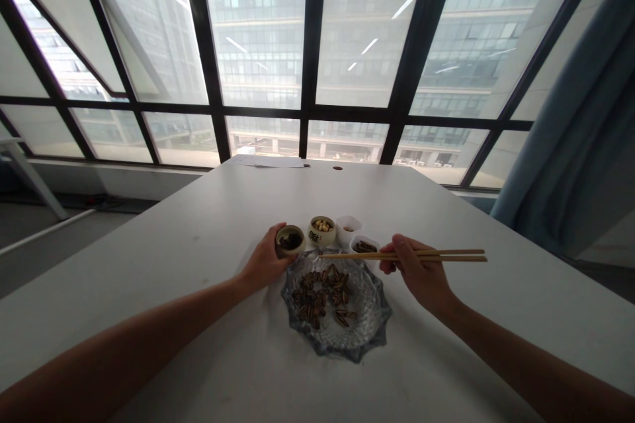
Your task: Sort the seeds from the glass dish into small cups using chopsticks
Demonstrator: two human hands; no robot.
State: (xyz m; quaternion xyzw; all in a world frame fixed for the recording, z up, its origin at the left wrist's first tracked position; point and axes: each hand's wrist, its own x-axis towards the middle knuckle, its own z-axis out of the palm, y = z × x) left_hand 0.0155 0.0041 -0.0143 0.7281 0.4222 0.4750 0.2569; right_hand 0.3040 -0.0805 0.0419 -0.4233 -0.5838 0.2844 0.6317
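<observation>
Wooden chopsticks (446, 254) pinched in right grip (419, 274), tips over scalloped glass dish (378, 330); left grip (265, 263) closed around small brown ceramic cup (290, 240).

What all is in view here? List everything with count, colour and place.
table: one, white, under everything
glass plate: one, clear, between the hands
seeds: many, dark, on the glass plate
brown cup: one, dark contents, at the plate's far left rim
cream cup: one, pale nuts inside, right of the brown cup
white square cups: two, behind the plate's far right rim
chopsticks: one pair, light wood, tips over the plate's far rim
curtain: one, blue, far right
left hand: grips the brown cup
right hand: holds the chopsticks
</observation>
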